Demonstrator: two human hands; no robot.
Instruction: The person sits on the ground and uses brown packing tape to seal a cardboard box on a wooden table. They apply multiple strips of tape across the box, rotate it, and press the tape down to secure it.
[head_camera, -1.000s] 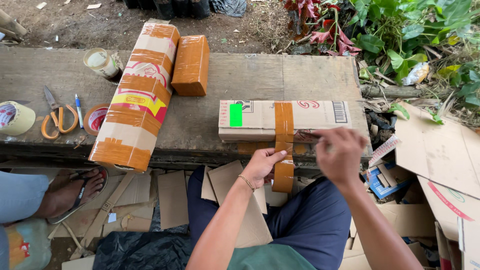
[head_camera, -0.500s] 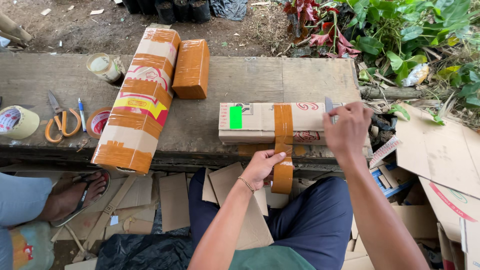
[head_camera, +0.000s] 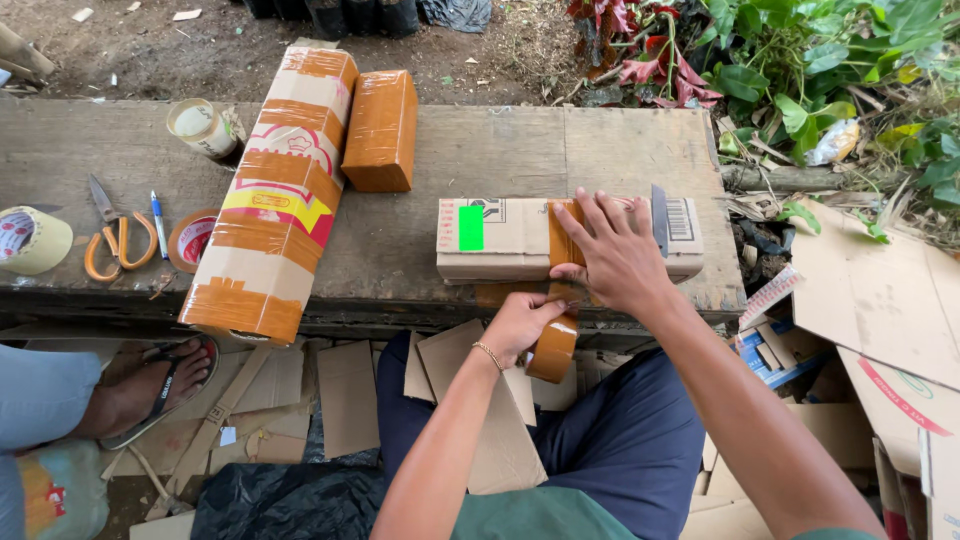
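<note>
at the near right corner of the weathered wooden bench (head_camera: 450, 150), a flat brown cardboard box with a green patch (head_camera: 500, 238) lies lengthwise along the near edge. your right hand (head_camera: 612, 252) lies flat on top of it, fingers spread and open, palm pressing on the strip of brown packing tape (head_camera: 562, 228) that runs across the lid, with a slim grey blade (head_camera: 659, 218) standing up just beside your outer fingers; you cannot tell how it is held. your left hand (head_camera: 520, 325) sits just below the bench's near edge, fingers curled closed around the brown tape roll (head_camera: 553, 350), which hangs at the end of the strip coming down over the box's front face.

toward the middle of the bench a long cardboard parcel banded with brown tape (head_camera: 275, 205) lies slanted from the far edge to the near edge, and a smaller parcel fully wrapped in brown tape (head_camera: 380, 130) touches its far end on the right. near the left edge rest orange-handled scissors (head_camera: 115, 235), a blue pen (head_camera: 158, 218), a red-printed tape roll (head_camera: 192, 238) and a pale tape roll (head_camera: 30, 240). a small round tin (head_camera: 203, 128) stands near the far edge. cardboard scraps (head_camera: 345, 395) cover the ground below, beside another person's sandalled foot (head_camera: 150, 390).
</note>
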